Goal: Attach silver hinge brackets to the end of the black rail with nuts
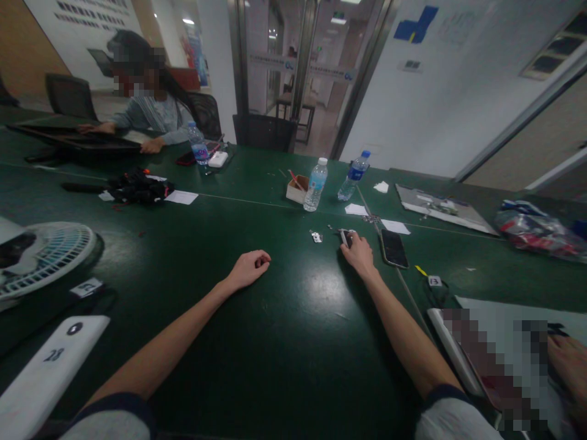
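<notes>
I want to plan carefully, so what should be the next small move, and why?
Perhaps the right hand should lift the small object slightly, because that hand's fingers appear to be on it, while the left hand lies apart, loosely curled.

Near the far edge of the tabletop (284,354), a blue-capped bottle (354,175), a white wad (381,187) and a plastic bag (534,232) are noted. Toward the near edge, left, a white block (50,379) marked "28" is observed, a fan (68,247) beyond.

The small held object (347,238) is black and silver, the broad flat tabletop (284,354) dark green, the rectangular phone (393,248) black.
</notes>
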A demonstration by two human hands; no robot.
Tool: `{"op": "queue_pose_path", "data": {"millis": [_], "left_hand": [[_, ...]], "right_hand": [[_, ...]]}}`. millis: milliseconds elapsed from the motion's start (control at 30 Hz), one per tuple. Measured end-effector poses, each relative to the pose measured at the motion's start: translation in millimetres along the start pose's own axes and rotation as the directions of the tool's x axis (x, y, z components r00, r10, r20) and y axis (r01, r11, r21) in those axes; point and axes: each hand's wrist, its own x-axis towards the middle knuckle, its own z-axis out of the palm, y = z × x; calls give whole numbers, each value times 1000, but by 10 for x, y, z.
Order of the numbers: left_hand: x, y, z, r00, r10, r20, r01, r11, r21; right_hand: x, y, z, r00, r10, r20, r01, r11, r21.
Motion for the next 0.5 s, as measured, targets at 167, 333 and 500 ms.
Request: {"op": "queue_pose_path", "data": {"millis": [167, 333, 500], "left_hand": [[-6, -26, 13, 1000, 4, -1, -4, 1000, -19], [-8, -29, 17, 1000, -5, -1, 5, 999, -36], [-8, -31, 10, 1000, -5, 15, 5, 999, -32]], "right_hand": [[325, 135, 12, 994, 85, -63, -84, 996, 30], [464, 188, 42, 996, 63, -68, -60, 997, 40], [491, 161, 101, 996, 18, -87, -14, 999, 52]]}}
